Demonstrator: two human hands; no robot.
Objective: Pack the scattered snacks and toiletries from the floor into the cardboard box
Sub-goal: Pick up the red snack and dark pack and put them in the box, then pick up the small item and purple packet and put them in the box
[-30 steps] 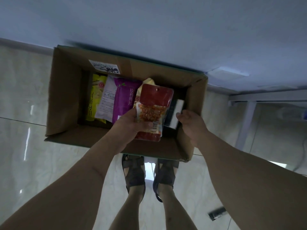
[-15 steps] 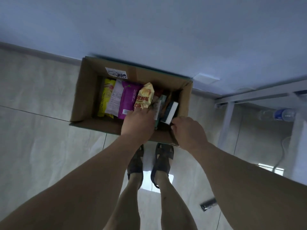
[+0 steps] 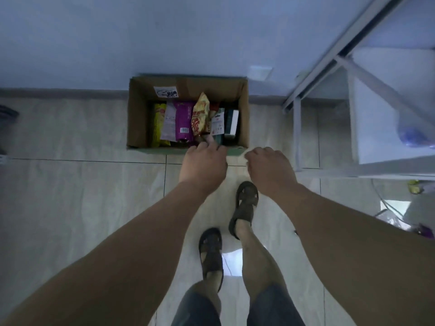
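Fingers of the left hand (image 3: 203,164) are held loosely extended over the near rim of the open brown cardboard box (image 3: 138,118), gripping nothing. The right hand (image 3: 269,166) is curled loosely, empty, just beside it. Yellow, purple and red-gold snack packets (image 3: 181,121) are stood upright inside the box, against the wall.

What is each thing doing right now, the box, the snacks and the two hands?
Cardboard box: open, on the floor against the wall.
Snack packets: standing side by side inside the box.
Left hand: over the box's near edge, holding nothing.
Right hand: loosely curled, holding nothing.
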